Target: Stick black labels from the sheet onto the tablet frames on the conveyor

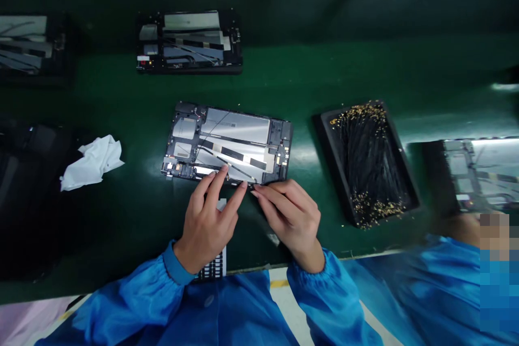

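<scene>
An opened tablet (239,127) lies tilted slightly on the green bench, its silver battery, black ribbon cables and small circuit boards exposed. My left hand (208,219) rests on its near edge with the fingers spread, fingertips touching the thin cables and frame there. Beside it, my right hand (292,216) pinches thumb and forefinger together at the near edge; whatever sits between them is too small to make out. Right of the tablet, a black tray (330,159) holds a bundle of thin black cables (365,157) with gold-coloured end connectors.
A second opened tablet (190,43) lies farther back, with another (24,46) at far left. White crumpled cloth or tissue (93,162) lies left. A sheet of black labels (214,267) sits partly under my left wrist. At right are a co-worker's blue sleeve (438,281) and another tablet (490,173).
</scene>
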A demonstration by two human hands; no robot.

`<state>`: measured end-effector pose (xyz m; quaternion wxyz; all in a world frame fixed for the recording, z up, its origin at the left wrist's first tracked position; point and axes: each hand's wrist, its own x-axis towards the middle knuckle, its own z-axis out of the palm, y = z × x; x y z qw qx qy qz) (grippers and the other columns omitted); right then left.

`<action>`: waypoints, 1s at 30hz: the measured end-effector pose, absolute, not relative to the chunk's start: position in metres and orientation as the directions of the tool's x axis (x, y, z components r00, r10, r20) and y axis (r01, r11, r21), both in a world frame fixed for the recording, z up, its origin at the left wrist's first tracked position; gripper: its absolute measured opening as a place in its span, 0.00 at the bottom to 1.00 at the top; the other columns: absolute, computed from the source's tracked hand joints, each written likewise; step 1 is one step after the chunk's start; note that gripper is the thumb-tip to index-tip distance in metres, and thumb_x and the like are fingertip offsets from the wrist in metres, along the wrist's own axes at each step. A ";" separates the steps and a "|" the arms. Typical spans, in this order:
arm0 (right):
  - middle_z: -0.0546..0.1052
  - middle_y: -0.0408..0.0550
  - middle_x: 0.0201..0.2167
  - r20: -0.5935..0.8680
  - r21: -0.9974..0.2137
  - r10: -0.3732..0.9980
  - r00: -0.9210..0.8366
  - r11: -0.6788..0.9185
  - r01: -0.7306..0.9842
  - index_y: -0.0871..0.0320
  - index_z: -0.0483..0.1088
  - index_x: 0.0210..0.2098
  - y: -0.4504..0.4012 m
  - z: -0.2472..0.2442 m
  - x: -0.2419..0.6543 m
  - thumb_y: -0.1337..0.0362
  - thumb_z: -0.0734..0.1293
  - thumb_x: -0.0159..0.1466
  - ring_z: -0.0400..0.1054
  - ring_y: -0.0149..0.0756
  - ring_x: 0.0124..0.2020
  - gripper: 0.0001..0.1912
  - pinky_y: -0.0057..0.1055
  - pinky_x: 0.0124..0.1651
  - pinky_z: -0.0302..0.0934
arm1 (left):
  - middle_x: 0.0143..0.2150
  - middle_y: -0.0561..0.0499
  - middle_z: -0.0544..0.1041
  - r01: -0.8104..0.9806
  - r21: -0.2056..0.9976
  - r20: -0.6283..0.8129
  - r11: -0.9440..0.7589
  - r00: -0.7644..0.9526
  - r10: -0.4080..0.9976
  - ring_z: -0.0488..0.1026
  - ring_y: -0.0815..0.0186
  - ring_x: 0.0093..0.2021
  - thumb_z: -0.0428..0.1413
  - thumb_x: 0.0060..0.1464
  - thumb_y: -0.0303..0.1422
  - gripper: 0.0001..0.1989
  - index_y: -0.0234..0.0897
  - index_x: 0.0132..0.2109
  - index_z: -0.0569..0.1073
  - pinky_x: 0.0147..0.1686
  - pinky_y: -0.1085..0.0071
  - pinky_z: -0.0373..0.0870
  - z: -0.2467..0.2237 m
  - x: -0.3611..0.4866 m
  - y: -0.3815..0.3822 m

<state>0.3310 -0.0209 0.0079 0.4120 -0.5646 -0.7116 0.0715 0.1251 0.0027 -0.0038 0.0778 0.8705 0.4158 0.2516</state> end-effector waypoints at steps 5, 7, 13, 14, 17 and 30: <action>0.85 0.47 0.38 0.509 -0.560 0.861 -0.021 0.350 0.751 0.52 0.81 0.54 -0.021 0.006 0.332 0.74 0.73 0.73 0.78 0.37 0.35 0.14 0.36 0.37 0.75 | 0.80 0.37 0.65 0.684 0.342 0.373 -0.645 0.531 0.761 0.65 0.46 0.76 0.60 0.68 0.24 0.26 0.43 0.70 0.77 0.72 0.48 0.70 -0.002 0.125 0.002; 0.85 0.47 0.38 0.510 -0.551 0.860 -0.029 0.352 0.757 0.52 0.81 0.54 -0.021 0.006 0.333 0.74 0.73 0.73 0.78 0.37 0.35 0.14 0.36 0.37 0.76 | 0.81 0.37 0.64 0.686 0.338 0.366 -0.644 0.534 0.762 0.65 0.45 0.76 0.60 0.68 0.24 0.26 0.45 0.70 0.77 0.71 0.47 0.71 -0.001 0.125 0.002; 0.85 0.47 0.38 0.488 -0.590 0.873 0.022 0.310 0.745 0.51 0.82 0.56 -0.024 0.006 0.335 0.75 0.74 0.71 0.78 0.37 0.34 0.18 0.35 0.37 0.76 | 0.81 0.37 0.64 0.686 0.344 0.347 -0.641 0.542 0.766 0.65 0.41 0.75 0.61 0.68 0.24 0.26 0.46 0.70 0.78 0.69 0.44 0.73 -0.002 0.126 0.002; 0.85 0.47 0.38 0.483 -0.600 0.875 0.031 0.305 0.739 0.51 0.82 0.56 -0.024 0.006 0.336 0.76 0.74 0.70 0.78 0.37 0.34 0.18 0.36 0.37 0.76 | 0.81 0.37 0.64 0.685 0.345 0.345 -0.642 0.544 0.765 0.65 0.41 0.75 0.60 0.68 0.24 0.26 0.46 0.69 0.78 0.68 0.44 0.73 -0.002 0.127 0.002; 0.86 0.47 0.39 0.475 -0.611 0.879 0.038 0.298 0.733 0.50 0.82 0.56 -0.024 0.007 0.336 0.75 0.75 0.71 0.79 0.38 0.35 0.18 0.37 0.37 0.77 | 0.81 0.38 0.64 0.683 0.352 0.349 -0.640 0.538 0.767 0.65 0.43 0.75 0.60 0.68 0.24 0.26 0.46 0.69 0.78 0.69 0.44 0.73 -0.001 0.128 0.002; 0.84 0.45 0.36 0.491 -0.611 0.870 0.030 0.320 0.724 0.53 0.80 0.46 -0.020 0.005 0.335 0.76 0.74 0.70 0.76 0.36 0.34 0.11 0.34 0.38 0.72 | 0.82 0.39 0.62 0.687 0.349 0.340 -0.638 0.541 0.769 0.66 0.42 0.75 0.60 0.69 0.25 0.29 0.49 0.73 0.74 0.68 0.44 0.74 -0.006 0.128 0.001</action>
